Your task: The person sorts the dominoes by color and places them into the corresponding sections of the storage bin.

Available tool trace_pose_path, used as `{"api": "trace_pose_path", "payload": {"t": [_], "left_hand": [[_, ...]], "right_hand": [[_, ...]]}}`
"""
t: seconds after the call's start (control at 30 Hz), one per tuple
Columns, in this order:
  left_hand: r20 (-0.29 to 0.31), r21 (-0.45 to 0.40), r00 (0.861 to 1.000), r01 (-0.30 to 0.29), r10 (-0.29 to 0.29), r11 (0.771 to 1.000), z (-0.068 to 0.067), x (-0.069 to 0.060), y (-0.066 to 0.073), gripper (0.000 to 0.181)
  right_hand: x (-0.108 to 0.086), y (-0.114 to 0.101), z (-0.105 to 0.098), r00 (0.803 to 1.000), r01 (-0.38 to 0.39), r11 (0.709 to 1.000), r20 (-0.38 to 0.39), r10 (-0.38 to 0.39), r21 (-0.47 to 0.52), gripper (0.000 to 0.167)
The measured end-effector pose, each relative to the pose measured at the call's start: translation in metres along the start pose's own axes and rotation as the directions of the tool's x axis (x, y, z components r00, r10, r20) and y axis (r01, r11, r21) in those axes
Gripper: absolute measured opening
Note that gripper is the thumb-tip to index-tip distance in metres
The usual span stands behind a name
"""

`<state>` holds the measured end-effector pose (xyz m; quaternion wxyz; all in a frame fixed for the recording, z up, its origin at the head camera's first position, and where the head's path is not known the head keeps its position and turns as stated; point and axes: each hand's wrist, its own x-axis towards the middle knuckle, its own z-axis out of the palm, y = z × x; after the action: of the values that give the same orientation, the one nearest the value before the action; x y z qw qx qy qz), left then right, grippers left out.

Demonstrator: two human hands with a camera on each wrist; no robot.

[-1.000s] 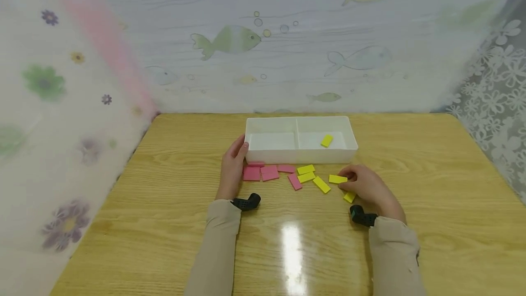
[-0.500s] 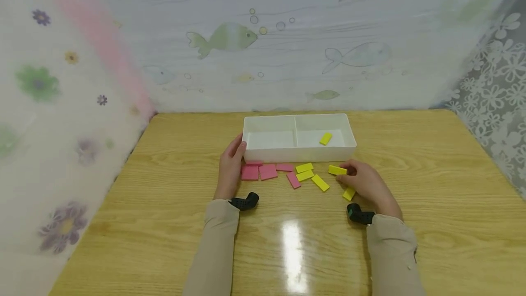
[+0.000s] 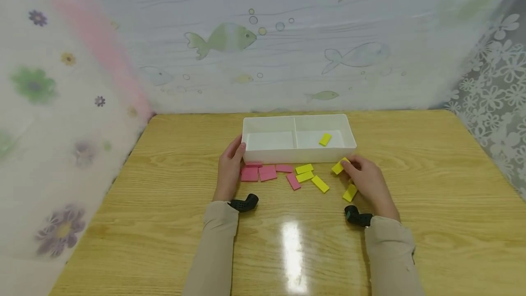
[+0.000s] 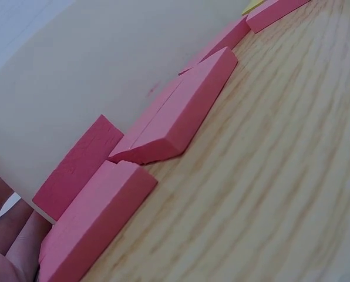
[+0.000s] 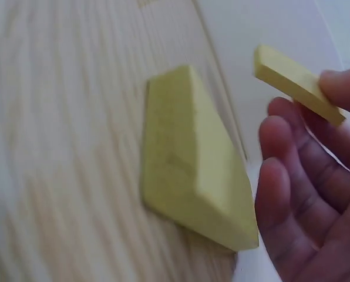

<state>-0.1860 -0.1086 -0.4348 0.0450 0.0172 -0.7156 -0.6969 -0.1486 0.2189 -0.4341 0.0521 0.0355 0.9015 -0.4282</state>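
Observation:
At its left end the white two-compartment box [image 3: 300, 155] is gripped by my left hand [image 3: 228, 168], thumb on the near side. Between thumb and fingers my right hand [image 3: 370, 184] pinches a yellow block [image 3: 339, 166], held by the box's near right corner; the right wrist view shows the pinched block [image 5: 292, 79] raised and tilted. Below that hand another yellow block [image 3: 350, 192] lies on the table, large in the right wrist view [image 5: 192, 164]. One yellow block [image 3: 325, 139] lies in the right compartment; the left one holds nothing.
Several pink blocks [image 3: 268, 173] lie along the box's near side, some touching each other, also seen in the left wrist view [image 4: 181, 111]. Right of them are three yellow blocks [image 3: 320, 184] on the wooden table [image 3: 164, 241]. A patterned curtain stands behind the table.
The pinched yellow block has turned from lying level to slanting, and has risen slightly towards the box's edge with my right hand. My left hand keeps its hold on the box.

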Motion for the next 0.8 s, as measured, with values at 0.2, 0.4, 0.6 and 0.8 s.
{"api": "trace_pose_path", "payload": {"t": [0.2, 0.4, 0.6, 0.8], "left_hand": [[0.001, 0.013, 1.000, -0.001, 0.001, 1.000, 0.000, 0.000, -0.001, 0.043], [0.002, 0.010, 1.000, -0.004, 0.004, 1.000, 0.000, 0.001, -0.001, 0.043], [0.015, -0.033, 1.000, -0.019, 0.019, 0.999, -0.001, 0.001, -0.001, 0.043], [0.016, -0.017, 1.000, -0.014, 0.014, 1.000, -0.001, 0.001, 0.000, 0.045]], "right_hand": [[0.002, -0.002, 0.004, 0.995, 0.014, 0.997, -0.095, -0.006, 0.081, 0.045], [0.002, -0.008, 0.007, 0.989, 0.038, 0.971, -0.146, -0.003, 0.237, 0.044], [0.002, -0.015, 0.011, 0.981, 0.101, 0.941, -0.189, -0.040, 0.323, 0.036], [0.001, -0.019, 0.015, 0.972, 0.110, 0.923, -0.233, -0.023, 0.368, 0.033]]}}
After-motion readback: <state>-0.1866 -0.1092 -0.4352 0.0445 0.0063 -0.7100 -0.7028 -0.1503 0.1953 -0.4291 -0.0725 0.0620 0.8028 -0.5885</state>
